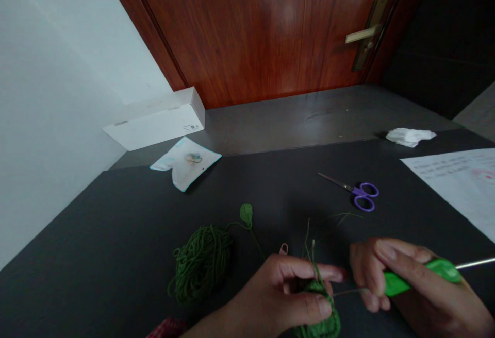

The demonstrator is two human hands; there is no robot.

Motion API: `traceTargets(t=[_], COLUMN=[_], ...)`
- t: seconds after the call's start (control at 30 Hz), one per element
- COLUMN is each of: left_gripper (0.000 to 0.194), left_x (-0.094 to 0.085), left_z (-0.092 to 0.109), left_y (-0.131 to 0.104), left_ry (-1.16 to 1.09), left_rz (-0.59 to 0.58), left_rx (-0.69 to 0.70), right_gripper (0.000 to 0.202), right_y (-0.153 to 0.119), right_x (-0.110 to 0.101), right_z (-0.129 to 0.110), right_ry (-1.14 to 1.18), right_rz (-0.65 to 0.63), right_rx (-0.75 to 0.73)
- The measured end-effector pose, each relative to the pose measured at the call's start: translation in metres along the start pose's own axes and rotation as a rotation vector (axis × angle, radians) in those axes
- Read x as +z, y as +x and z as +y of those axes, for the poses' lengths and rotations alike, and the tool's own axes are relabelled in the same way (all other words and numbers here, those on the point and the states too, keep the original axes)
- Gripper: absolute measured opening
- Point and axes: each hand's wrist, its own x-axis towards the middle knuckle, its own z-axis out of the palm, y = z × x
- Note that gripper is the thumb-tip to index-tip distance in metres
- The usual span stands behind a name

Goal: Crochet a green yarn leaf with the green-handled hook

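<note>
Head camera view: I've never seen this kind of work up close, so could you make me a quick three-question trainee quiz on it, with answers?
1. Multiple choice: what does the right hand hold?
a) a sheet of paper
b) a green-handled tool
c) a white box

2. True or false: the purple-handled scissors lie on the dark table, apart from both hands.

3. Fill in: the left hand grips a stitched piece whose colour is ____.

Key: 1. b; 2. true; 3. green.
</note>
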Motion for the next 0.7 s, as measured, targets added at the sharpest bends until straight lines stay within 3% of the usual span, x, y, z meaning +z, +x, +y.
traceTargets(t=[0.13,0.3,0.57,0.7], left_gripper=[0.047,0.046,0.049,0.049], left_x=[-0.001,0.003,0.005,0.007], left_z=[-0.003,-0.006,0.001,0.003], left_y=[0.000,-0.002,0.000,0.002], left_ry=[0.013,0.005,0.094,0.167], left_rz=[0.006,0.105,0.139,0.221], left_rx=[0.027,0.057,0.111,0.162], right_gripper=[0.042,0.042,0.041,0.039], right_y=[0.000,0.002,0.010,0.012], right_x=[-0.001,0.003,0.010,0.013], right_z=[-0.001,-0.004,-0.004,-0.001], right_ry=[-0.029,-0.053,0.092,0.168], right_rz=[-0.025,0.009,0.071,0.102], right_rx=[0.001,0.029,0.138,0.206])
